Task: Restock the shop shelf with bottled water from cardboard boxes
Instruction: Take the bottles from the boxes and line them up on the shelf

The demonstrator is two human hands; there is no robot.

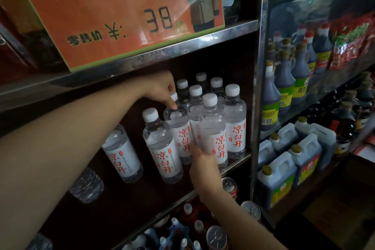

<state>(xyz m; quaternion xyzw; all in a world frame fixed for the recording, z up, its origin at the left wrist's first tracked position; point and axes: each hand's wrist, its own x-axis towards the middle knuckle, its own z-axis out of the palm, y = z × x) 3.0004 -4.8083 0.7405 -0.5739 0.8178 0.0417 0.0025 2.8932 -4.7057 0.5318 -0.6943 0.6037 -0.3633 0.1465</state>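
Several clear water bottles with white caps and red-lettered white labels stand on the dark shelf (pixel 235 163). My left hand (pixel 162 89) reaches in from the left and pinches the neck of one bottle (pixel 178 126) in the cluster. My right hand (pixel 203 166) comes up from below and its fingers touch the lower body of the front bottle (pixel 213 128). Two more bottles, one (pixel 161 146) and another (pixel 121 152), stand apart to the left. No cardboard box of water is in view.
An orange price card (pixel 121 16) leans on the metal-edged shelf above. Red cans (pixel 230 187) and small bottles fill the shelf below. To the right, a glass-fronted rack holds dark sauce bottles (pixel 284 87) and blue jugs (pixel 284 170). A crumpled plastic bottle (pixel 87 186) lies low left.
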